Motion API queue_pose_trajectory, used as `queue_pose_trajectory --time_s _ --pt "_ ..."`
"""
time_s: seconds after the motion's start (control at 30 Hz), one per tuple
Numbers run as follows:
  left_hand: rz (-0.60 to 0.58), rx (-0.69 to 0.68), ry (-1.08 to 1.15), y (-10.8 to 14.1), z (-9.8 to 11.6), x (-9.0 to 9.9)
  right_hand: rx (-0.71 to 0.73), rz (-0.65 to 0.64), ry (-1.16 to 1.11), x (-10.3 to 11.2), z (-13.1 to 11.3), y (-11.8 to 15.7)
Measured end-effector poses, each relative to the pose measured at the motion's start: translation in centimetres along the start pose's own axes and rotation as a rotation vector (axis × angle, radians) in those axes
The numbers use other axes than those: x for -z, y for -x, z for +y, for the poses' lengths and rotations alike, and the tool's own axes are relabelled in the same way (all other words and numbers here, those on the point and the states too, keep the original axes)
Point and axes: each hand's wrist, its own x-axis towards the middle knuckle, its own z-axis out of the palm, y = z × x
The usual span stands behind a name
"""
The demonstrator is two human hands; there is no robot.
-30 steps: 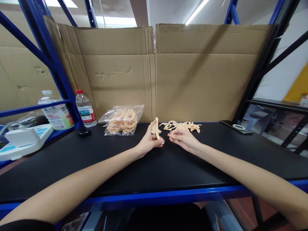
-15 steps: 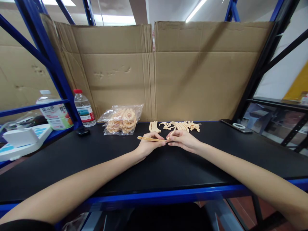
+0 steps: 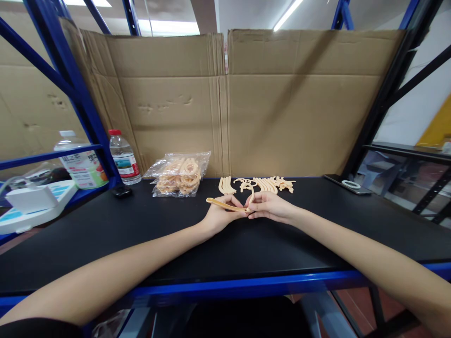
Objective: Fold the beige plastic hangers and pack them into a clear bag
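In the head view my left hand [image 3: 221, 217] is closed on a long, slightly curved beige plastic hanger arm [image 3: 221, 203], whose free end points left. My right hand [image 3: 269, 206] pinches a thin beige hanger hook [image 3: 252, 190], its curve rising above the fingers. The arm's right end and the hook's base meet between my fingertips; whether they are joined I cannot tell. Behind the hands lie a stack of similar arms [image 3: 226, 185], a row of more arms [image 3: 268, 185] and a cluster of small beige pieces [image 3: 284, 184].
A clear plastic bag [image 3: 181, 176] of beige parts sits at the back left. Beside it stand a red-capped bottle [image 3: 124, 162] and a small black object [image 3: 121, 191]. A phone [image 3: 359, 189] with a white ring [image 3: 351, 184] lies right. Cardboard [image 3: 282, 108] walls the black table's [image 3: 169, 263] back.
The hanger arm has tilted, its right end now lower, and the hook stands more upright. Both hands have shifted slightly to the right, fingertips still together.
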Motion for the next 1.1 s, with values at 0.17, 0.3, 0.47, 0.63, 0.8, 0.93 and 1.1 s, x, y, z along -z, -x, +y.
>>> queue_pose_trajectory --time_s 0.17,0.3,0.47,0.63,0.8,0.93,1.1 --pt "0.012 -0.008 -0.011 0.09 -0.02 -0.11 0.020 0.023 -0.001 -0.19 0.11 -0.06" --pt "0.016 -0.017 -0.018 0.17 -0.05 -0.15 0.051 0.046 0.028 -0.52 0.28 -0.07" --pt "0.009 -0.029 -0.001 0.33 -0.11 -0.34 0.091 0.079 0.087 -0.91 0.33 0.05" --pt "0.006 -0.031 0.002 0.44 0.01 -0.42 0.088 0.080 0.108 -0.83 0.37 0.01" --pt "0.002 -0.019 0.017 0.41 -0.07 -0.38 0.071 0.072 0.118 -0.64 0.32 -0.02" --pt "0.016 -0.010 -0.007 0.32 -0.24 -0.33 0.058 0.063 0.095 -0.47 0.19 0.02" --pt "0.029 -0.001 -0.031 0.28 -0.30 -0.25 0.042 0.074 0.085 -0.42 0.03 0.08"
